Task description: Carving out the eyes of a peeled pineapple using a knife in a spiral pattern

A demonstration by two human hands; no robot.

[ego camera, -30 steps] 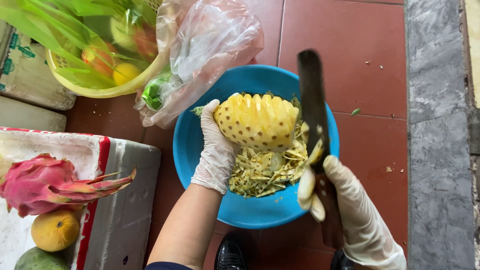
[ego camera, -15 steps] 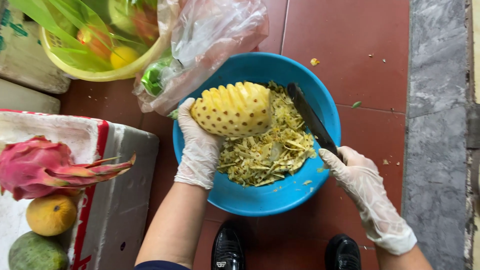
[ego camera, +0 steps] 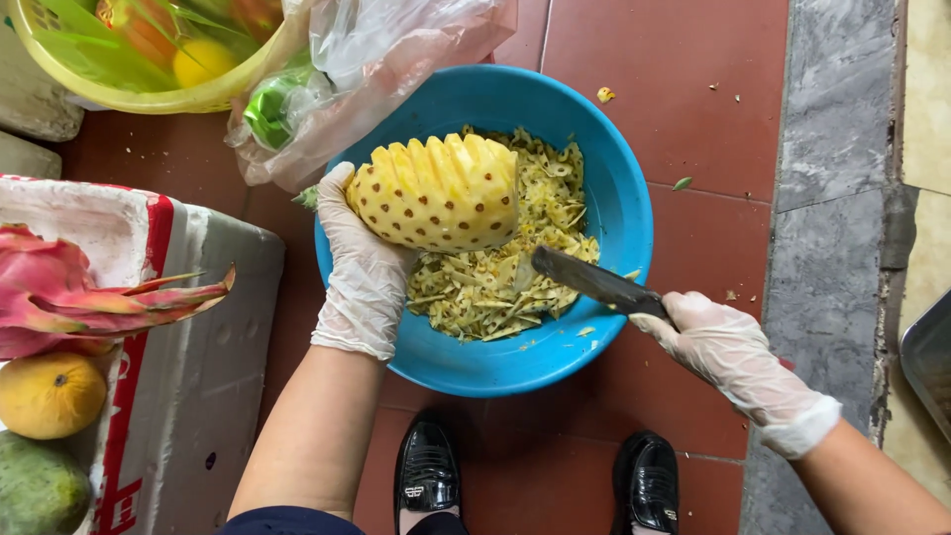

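Note:
My left hand [ego camera: 365, 272], in a thin clear glove, grips a peeled yellow pineapple [ego camera: 436, 191] by its end and holds it on its side over a blue plastic basin [ego camera: 619, 198]. Part of the pineapple is cut in spiral grooves; dark eyes remain on the lower part. The basin holds a heap of pineapple peelings [ego camera: 500, 282]. My gloved right hand [ego camera: 728, 352] is shut on the handle of a dark-bladed knife [ego camera: 584, 278], whose tip points at the underside of the pineapple, just below it.
A white foam box [ego camera: 208, 327] at the left carries a pink dragon fruit [ego camera: 59, 292], a yellow mango [ego camera: 50, 394] and a green fruit [ego camera: 35, 490]. A yellow basket [ego camera: 149, 94] and clear plastic bag [ego camera: 376, 59] sit behind the basin. Black shoes [ego camera: 426, 466] stand on red tiles.
The knife has swung down from upright to low and nearly level under the pineapple. The pineapple has shifted and turned in my left hand.

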